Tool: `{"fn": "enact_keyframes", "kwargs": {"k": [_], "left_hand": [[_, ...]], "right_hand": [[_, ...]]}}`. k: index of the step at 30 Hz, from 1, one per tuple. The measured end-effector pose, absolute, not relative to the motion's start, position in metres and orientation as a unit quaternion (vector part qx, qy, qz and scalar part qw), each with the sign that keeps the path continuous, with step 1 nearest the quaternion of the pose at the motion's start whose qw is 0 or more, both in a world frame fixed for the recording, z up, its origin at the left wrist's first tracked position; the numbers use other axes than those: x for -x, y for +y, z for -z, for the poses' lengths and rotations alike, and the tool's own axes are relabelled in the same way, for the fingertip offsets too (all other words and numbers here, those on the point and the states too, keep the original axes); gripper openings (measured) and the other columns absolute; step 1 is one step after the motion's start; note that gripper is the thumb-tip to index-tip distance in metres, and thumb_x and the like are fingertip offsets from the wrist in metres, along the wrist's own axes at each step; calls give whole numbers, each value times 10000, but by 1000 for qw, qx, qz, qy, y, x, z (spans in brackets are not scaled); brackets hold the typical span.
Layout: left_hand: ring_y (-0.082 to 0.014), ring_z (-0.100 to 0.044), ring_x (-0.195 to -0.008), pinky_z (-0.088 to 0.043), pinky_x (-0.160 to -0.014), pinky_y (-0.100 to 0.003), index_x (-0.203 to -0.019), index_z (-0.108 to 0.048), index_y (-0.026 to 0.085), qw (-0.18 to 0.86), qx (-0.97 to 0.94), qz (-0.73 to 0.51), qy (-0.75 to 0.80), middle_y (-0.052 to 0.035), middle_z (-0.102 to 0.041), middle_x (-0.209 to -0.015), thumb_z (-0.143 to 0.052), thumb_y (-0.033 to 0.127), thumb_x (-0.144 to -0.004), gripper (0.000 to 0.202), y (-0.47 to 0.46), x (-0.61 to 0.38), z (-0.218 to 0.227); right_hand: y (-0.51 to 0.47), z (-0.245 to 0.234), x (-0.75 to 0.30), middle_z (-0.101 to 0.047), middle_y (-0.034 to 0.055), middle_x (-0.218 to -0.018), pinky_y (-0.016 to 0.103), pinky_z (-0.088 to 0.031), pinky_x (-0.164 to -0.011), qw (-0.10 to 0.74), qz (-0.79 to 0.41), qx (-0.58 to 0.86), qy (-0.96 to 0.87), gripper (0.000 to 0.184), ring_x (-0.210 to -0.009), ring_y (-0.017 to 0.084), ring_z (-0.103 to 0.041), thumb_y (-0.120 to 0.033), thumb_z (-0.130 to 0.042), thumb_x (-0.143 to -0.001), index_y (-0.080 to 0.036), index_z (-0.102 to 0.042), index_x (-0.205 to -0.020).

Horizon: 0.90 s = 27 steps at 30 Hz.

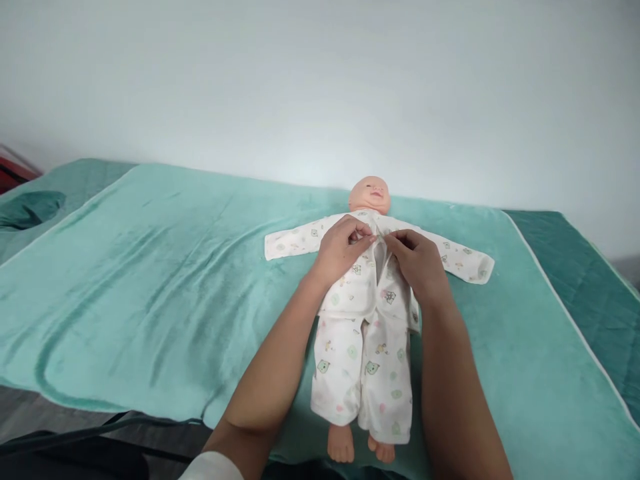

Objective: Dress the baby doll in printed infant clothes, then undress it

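Fingers (363, 245) pinching printed shirt (355, 287), doll (369, 195) lying face-up

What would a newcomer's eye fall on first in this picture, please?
Probably the doll, lying face up on the green blanket, its bare feet nearest the camera. Next, perhaps, the left hand and right hand, pinching the shirt at the chest, its front gaping open just below them.
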<state>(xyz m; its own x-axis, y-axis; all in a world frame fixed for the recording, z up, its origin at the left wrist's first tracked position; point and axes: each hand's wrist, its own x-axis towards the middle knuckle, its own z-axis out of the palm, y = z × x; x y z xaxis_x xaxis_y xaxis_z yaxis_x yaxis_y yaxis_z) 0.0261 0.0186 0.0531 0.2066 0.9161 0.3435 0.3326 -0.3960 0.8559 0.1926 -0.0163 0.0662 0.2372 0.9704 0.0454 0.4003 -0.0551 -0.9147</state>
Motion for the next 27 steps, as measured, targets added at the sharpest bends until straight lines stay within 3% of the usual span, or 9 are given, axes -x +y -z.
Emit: {"fn": "enact_keyframes", "kwargs": {"k": [8,16,20,27], "left_hand": [[-145,-586,-806,-459,-775,-288,-843,-608,202,320,-708,-418,471,-4,-662,-842,-588,256,-915,92,12,-34,-67],[-135,-602,-758,-455,-720,-279,-833,-629,199,374,-661,-442,477,8,-678,-808,-598,282,-905,114,9,-41,-71],[-128,-597,-753,-463,-711,-266,-837,-624,201,426,-646,-438,458,12,-675,-807,-581,303,-913,134,9,-38,-72],[-131,-609,-777,-469,-731,-268,-834,-637,203,412,-645,-445,466,6,-685,-821,-598,250,-891,84,9,-41,-71]], "right_hand": [[-19,-72,-190,-715,33,-818,300,-425,-695,403,-264,661,-575,236,-747,173,-598,-402,-668,-807,-181,-728,-866],[-16,-57,-190,-694,15,-826,259,-448,-640,536,-404,578,-464,301,-695,134,-572,-438,-732,-763,-175,-729,-909],[-18,-56,-186,-719,30,-902,280,-497,-713,560,-421,555,-447,310,-784,157,-624,-433,-763,-752,-189,-744,-942],[-16,-51,-188,-699,22,-893,300,-515,-734,573,-444,526,-445,345,-786,159,-632,-444,-800,-724,-204,-748,-966]]}}
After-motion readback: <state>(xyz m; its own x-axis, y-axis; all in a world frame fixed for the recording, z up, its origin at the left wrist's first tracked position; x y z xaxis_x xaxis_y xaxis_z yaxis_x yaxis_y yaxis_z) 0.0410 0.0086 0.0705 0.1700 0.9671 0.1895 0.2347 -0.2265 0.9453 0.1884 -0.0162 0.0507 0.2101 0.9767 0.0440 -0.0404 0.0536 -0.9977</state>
